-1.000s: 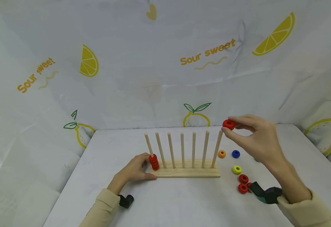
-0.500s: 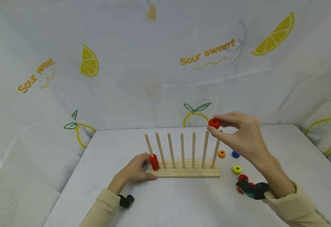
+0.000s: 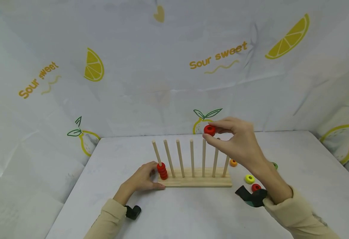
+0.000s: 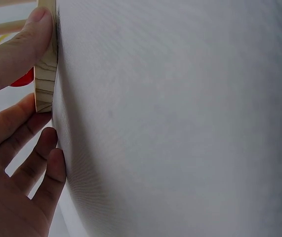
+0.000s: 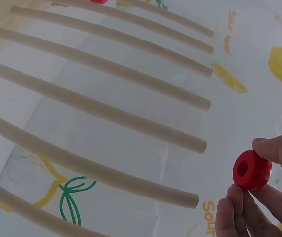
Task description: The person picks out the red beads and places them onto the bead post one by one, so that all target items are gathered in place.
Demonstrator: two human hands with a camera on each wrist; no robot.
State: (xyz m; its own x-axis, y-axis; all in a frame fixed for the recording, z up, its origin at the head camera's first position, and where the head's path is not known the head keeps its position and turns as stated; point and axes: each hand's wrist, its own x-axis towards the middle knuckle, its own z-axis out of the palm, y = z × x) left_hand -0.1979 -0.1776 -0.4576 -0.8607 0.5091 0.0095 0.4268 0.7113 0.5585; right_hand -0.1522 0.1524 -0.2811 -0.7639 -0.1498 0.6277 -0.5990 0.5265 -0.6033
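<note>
A wooden peg rack [image 3: 198, 182] with a row of several upright pegs stands on the table. Several red beads [image 3: 162, 171] are stacked on its leftmost peg. My left hand [image 3: 141, 178] holds the left end of the base, its thumb [image 4: 29, 42] against the front edge and fingers around the end. Between thumb and fingertips my right hand [image 3: 237, 137] pinches a red bead [image 5: 252, 170], hole showing. That bead is up at the height of the peg tops, overlapping the top of the third peg from the right in the head view, and apart from the pegs in the right wrist view.
Right of the rack lie loose beads: an orange one [image 3: 233, 163], a yellow one [image 3: 250, 179], a red one [image 3: 256, 188] and a green one [image 3: 275, 165]. The right forearm covers part of this area. A white lemon-print cloth [image 3: 132, 99] hangs behind the table.
My right hand has moved left with the red bead, from over the rightmost peg past the second from the right. The left hand and the rack have stayed put.
</note>
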